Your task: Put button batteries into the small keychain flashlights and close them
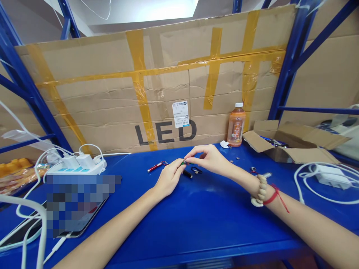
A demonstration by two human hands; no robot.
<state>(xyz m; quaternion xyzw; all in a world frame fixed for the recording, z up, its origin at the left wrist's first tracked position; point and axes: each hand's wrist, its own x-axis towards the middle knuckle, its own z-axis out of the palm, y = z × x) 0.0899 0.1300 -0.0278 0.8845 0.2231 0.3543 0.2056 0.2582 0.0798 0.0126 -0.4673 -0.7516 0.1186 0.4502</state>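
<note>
My left hand [170,176] is closed around a small piece with green and metallic parts [183,163]; most of it is hidden by the fingers. Thumb and forefinger of my right hand [210,158] pinch at the upper end of that same piece. Just beyond the left fingertips, a short black cylinder [187,174] lies on the blue table [179,228]. Beside it is a black loop with a metal clip [196,170]. A slim red penlight-like tube [156,167] with a clasp rests left of my hands.
An orange drink bottle [236,125] stands at the back, by crumpled white paper [224,144]. On the right are an open cardboard box [297,154] and a white adapter with cable [333,176]. A power strip [75,168] and a tablet [84,220] occupy the left. Taped cardboard [112,108] forms the back wall.
</note>
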